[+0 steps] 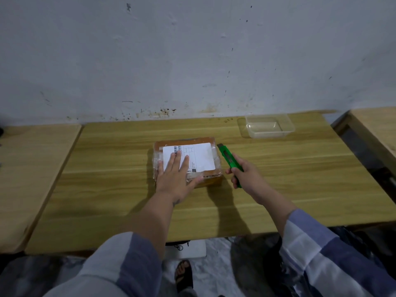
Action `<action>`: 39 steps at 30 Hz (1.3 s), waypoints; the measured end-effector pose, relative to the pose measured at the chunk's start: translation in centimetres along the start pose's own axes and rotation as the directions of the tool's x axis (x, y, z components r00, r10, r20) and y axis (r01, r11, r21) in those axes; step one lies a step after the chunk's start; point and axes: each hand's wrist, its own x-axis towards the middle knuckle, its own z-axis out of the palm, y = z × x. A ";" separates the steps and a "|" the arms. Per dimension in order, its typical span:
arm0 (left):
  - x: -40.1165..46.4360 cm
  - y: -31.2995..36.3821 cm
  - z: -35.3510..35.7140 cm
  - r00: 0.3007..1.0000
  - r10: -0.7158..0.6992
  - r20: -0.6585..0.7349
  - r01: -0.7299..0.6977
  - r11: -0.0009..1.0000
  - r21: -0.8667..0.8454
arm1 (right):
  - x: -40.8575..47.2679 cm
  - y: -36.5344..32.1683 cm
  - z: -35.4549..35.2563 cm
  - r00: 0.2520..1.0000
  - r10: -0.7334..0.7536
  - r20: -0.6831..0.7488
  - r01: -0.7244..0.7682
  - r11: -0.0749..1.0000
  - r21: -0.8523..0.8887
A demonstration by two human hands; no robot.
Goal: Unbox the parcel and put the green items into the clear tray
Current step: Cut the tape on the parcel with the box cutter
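Note:
A brown cardboard parcel [205, 142], wrapped in clear tape and bearing a white shipping label, lies closed in the middle of the wooden table [128, 202]. My left hand [175, 179] rests flat on its near left part, fingers spread over the label. My right hand [246, 176] grips a green utility knife [228, 158] just right of the parcel, its tip pointing toward the parcel's far right corner. The clear tray [249, 131] stands empty at the table's back right. No green items are in sight outside the parcel.
A white wall runs behind the table. A lower wooden surface [32, 168] adjoins on the left and another table [375, 129] stands at the right, across a gap. Below the near edge I see the floor and a sandalled foot [183, 273].

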 end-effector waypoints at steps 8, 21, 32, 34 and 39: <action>-0.2 0.3 -0.1 1.000 0.008 -0.013 -0.008 1.000 -0.002 | 1.3 -0.1 0.2 0.994 0.029 -0.103 -0.019 0.996 0.092; -0.1 0.2 0.1 0.999 0.003 -0.041 -0.002 1.000 0.018 | 2.2 -0.3 0.5 0.987 0.011 -0.163 -0.006 0.999 0.032; -0.1 0.2 0.0 1.000 0.006 -0.024 -0.005 1.000 0.021 | 3.0 -0.5 -0.5 0.986 0.075 -0.146 -0.065 0.995 0.074; 0.0 0.1 0.0 1.000 0.008 -0.017 -0.008 1.000 0.016 | 3.4 -0.8 -0.9 0.986 0.096 -0.137 -0.086 0.994 0.072; 0.1 0.3 -0.1 1.000 -0.012 -0.011 0.013 0.999 0.041 | 3.3 -1.2 -0.9 0.992 0.061 -0.113 -0.063 0.998 -0.009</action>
